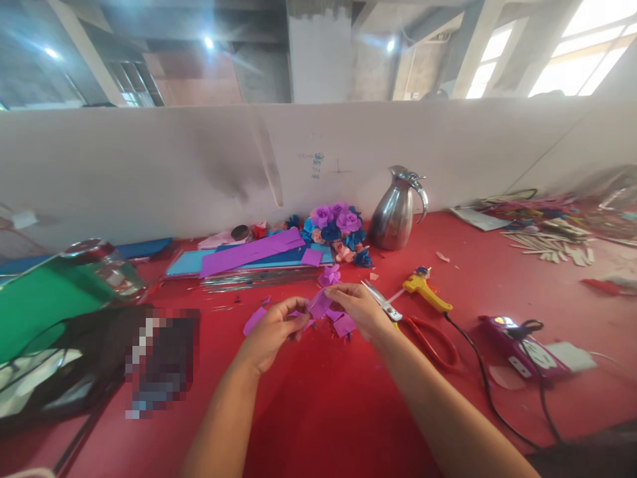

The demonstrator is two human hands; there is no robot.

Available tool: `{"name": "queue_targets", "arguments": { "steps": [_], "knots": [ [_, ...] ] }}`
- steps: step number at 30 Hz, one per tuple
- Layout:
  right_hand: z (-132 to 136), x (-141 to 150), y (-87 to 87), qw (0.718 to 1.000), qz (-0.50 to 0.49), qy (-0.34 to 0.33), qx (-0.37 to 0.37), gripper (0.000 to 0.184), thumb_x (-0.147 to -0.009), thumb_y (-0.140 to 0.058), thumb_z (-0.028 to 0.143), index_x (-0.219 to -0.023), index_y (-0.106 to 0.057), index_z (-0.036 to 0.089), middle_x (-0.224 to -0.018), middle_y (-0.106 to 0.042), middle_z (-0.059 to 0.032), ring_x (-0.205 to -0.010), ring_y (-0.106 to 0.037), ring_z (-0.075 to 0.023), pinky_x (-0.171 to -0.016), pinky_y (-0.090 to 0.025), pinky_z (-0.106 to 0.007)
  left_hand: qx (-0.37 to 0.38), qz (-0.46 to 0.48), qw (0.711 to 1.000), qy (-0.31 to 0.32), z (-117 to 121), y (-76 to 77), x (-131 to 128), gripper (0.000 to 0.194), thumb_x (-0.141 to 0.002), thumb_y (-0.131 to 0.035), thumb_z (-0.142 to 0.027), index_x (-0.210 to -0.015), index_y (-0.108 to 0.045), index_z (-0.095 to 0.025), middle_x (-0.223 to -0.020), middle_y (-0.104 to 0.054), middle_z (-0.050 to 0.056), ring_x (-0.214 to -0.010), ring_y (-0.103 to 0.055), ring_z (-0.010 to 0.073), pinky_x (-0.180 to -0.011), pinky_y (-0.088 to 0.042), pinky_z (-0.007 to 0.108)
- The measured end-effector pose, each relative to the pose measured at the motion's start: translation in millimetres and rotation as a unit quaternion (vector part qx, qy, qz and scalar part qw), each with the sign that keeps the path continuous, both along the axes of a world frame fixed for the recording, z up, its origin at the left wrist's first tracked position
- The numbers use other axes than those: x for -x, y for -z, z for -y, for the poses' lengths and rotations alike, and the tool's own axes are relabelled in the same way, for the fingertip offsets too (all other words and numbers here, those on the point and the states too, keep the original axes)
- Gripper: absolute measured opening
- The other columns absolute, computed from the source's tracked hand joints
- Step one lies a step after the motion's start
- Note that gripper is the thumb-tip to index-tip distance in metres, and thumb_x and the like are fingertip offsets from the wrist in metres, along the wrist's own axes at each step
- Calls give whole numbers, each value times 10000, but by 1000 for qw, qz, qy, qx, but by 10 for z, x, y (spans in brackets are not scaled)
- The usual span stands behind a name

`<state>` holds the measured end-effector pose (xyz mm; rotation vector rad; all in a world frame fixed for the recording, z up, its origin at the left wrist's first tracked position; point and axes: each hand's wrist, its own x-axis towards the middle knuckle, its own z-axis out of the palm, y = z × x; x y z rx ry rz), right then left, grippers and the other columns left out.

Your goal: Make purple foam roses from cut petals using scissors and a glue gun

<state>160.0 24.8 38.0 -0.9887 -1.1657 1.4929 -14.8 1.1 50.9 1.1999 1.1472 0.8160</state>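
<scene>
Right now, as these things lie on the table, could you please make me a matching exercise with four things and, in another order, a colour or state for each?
Things
1. purple paper piece
2. scissors
3. glue gun
4. jug

Descriptions
A. yellow body
B. silver-coloured, standing upright
C. held between the left hand and the right hand
D. red-handled

Right pairs: 1-C, 2-D, 3-A, 4-B

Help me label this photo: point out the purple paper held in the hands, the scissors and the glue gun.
Purple paper (pixel 319 304): head view, middle of the held piece.
Scissors (pixel 393 312): head view, metal between blade tips and handles.
Glue gun (pixel 423 289): head view, on its yellow body.
</scene>
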Motion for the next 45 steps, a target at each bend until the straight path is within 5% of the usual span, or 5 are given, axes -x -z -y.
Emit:
{"name": "queue_targets", "arguments": {
  "steps": [17, 23, 32, 45],
  "knots": [
    [-11, 0, 45, 999, 38, 2, -35, 277, -670, -680, 456, -695, -687, 180, -657, -681, -6, -588, -565, -127, -602, -410, -258, 20, 32, 999, -19, 5, 12, -11, 345, -601, -757, -323, -891, -629, -185, -816, -591, -4, -576, -455, 76, -558, -337, 232],
    [-4, 16, 26, 998, 43, 5, -44, 271, -681, -672, 460, -687, -672, 188, -649, -670, -1, -617, -577, -139, -617, -418, -260, 64, 83, 994, -26, -9, 30, -42, 339, -642, -740, -433, -813, -631, -161, -683, -585, -4, -519, -428, 69, -504, -291, 227],
    [-19, 17, 62, 999, 24, -2, -39, 247, -672, -687, 426, -701, -675, 181, -660, -650, 11, -615, -556, -125, -642, -402, -264, 134, 149, 978, -61, -57, 88, -100, 249, -574, -792, -264, -702, -617, -141, -580, -568, -21, -433, -365, 35, -442, -230, 204],
    [14, 14, 7, 1000, 11, -13, -25, 245, -684, -670, 423, -687, -646, 180, -627, -645, 3, -598, -562, -134, -634, -415, -271, 33, 73, 994, -71, -49, 100, -132, 280, -558, -779, -360, -698, -666, -145, -614, -570, -21, -484, -396, 52, -480, -266, 219]
  ]
}}
